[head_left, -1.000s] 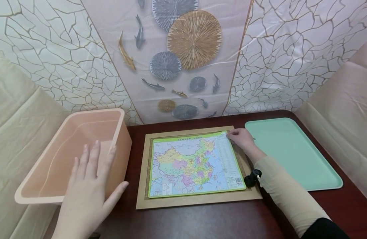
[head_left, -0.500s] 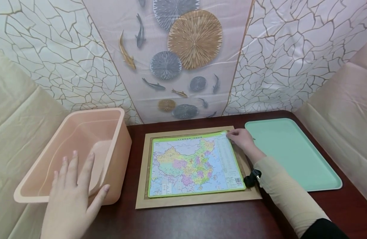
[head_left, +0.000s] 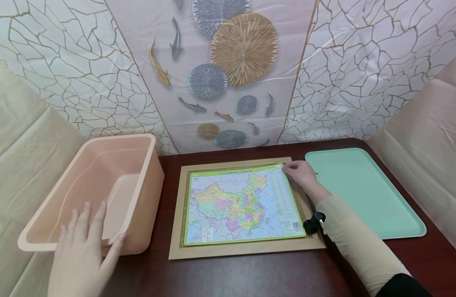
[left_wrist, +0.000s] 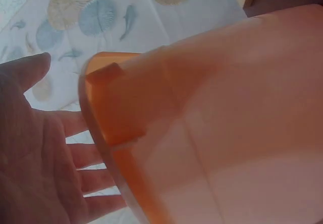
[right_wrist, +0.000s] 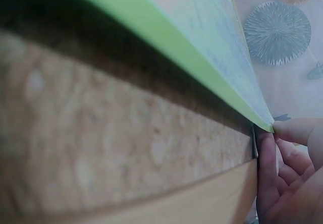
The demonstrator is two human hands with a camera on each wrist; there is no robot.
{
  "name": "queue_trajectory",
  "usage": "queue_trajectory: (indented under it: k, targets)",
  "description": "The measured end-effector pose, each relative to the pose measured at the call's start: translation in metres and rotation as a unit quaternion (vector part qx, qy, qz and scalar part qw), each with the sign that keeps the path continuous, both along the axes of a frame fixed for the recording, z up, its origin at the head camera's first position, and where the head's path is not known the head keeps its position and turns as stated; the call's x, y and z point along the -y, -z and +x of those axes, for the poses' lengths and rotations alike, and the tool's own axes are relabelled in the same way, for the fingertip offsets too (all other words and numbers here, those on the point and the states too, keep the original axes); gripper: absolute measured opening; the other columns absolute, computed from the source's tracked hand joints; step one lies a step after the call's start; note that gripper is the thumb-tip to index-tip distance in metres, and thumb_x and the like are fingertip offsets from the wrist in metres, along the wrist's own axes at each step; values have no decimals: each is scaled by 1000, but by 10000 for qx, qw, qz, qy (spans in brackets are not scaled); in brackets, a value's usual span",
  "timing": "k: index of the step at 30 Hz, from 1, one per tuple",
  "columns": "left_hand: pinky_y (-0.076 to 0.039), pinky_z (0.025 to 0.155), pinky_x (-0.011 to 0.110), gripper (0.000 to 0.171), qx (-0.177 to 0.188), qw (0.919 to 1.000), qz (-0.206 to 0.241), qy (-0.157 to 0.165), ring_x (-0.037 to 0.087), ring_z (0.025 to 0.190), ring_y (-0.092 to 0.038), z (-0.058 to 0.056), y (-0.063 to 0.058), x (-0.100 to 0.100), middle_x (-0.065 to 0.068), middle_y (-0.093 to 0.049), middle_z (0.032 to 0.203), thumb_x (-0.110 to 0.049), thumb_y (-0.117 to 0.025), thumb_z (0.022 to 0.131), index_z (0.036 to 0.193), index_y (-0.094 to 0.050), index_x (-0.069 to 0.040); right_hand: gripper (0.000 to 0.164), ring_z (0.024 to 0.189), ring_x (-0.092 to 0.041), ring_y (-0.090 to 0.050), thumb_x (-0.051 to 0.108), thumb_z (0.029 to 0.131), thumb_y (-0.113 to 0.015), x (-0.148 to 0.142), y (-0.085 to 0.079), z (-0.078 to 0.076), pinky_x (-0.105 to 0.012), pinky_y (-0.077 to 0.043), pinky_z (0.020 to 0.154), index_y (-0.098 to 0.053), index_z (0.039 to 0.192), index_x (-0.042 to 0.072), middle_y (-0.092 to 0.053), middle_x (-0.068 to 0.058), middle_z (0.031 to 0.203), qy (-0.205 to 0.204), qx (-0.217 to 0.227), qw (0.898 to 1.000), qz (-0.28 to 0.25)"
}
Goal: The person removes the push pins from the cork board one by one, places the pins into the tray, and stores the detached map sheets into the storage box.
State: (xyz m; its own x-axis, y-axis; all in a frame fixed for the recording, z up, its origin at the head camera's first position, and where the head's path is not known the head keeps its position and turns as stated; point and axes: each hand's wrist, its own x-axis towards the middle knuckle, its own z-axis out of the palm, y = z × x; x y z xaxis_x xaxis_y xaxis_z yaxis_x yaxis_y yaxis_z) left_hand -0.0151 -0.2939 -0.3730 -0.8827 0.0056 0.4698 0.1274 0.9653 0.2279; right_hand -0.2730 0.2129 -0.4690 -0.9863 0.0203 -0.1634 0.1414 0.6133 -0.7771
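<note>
A map of China [head_left: 231,206] with a green border lies over a wood-framed cork board [head_left: 250,248]. My right hand [head_left: 301,175] pinches the map's top right corner between thumb and finger. In the right wrist view the thumb and a finger [right_wrist: 292,130] meet at the green corner, and a dark gap shows between the map's edge and the cork. My left hand [head_left: 79,247] is at the near rim of a peach plastic bin [head_left: 150,198], its straight fingers reaching over the opening. In the left wrist view those fingers [left_wrist: 83,156] pass behind the bin's rim, with the thumb apart.
A mint green tray [head_left: 365,194] lies on the dark red table [head_left: 228,272] to the right of the board. A patterned cloth [head_left: 250,115] hangs behind the table, and beige cloth covers both sides.
My left hand has moved left and a little toward me, from over the bin's right side to its near rim. The right hand keeps its pinch on the map corner.
</note>
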Motion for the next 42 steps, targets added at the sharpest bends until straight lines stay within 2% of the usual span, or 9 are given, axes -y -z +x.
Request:
queue_trajectory:
  k: [6, 15, 23, 28, 31, 42]
  targets:
    - [-13, 132, 63, 69, -31, 9999, 82, -103, 60, 148, -36, 3, 9, 5, 39, -43, 156, -37, -61, 105, 162, -39, -4, 42, 113, -34, -69, 26, 109, -57, -1, 2, -2, -35, -56, 87, -68, 134, -6, -66, -27, 139, 52, -23, 10000, 43]
    - [-21, 123, 73, 65, 62, 9993, -23, -369, 61, 139, -42, 8, 15, 11, 38, -49, 150, -35, -59, 105, 157, -44, 0, 43, 113, -34, -70, 26, 108, -57, -1, 3, -4, -37, -57, 90, -67, 135, -6, -66, -27, 138, 45, 4, 9999, 130]
    - [-25, 118, 76, 63, -281, 9989, -47, -374, 62, 133, -44, 8, 21, 14, 38, -53, 142, -41, -58, 104, 150, -51, 1, 44, 113, -35, -69, 26, 109, -56, 0, 2, -3, -39, -56, 91, -66, 136, -6, -66, -27, 139, 37, 19, 9999, 127]
    - [-29, 113, 73, 72, -719, 9972, -71, -199, 64, 128, -45, 8, 24, 20, 39, -56, 131, -56, -49, 105, 138, -56, 8, 44, 112, -33, -68, 27, 108, -56, 0, 2, -3, -35, -54, 89, -66, 136, -6, -66, -26, 138, 58, 29, 9999, 115]
    - [-29, 111, 74, 76, -817, 9965, -80, -166, 63, 127, -46, 8, 26, 22, 39, -57, 127, -60, -46, 105, 133, -58, 11, 44, 112, -33, -67, 27, 108, -56, 0, 2, -3, -35, -54, 90, -66, 137, -6, -66, -26, 138, 65, 45, 9999, 105]
    - [-24, 119, 75, 67, -644, 9970, -128, -415, 58, 131, -46, 10, 32, 21, 37, -58, 127, -51, -49, 105, 130, -57, 11, 46, 120, -37, -65, 29, 107, -58, 1, -1, -1, -40, -54, 94, -66, 136, -6, -63, -27, 143, 32, 94, 9999, 93]
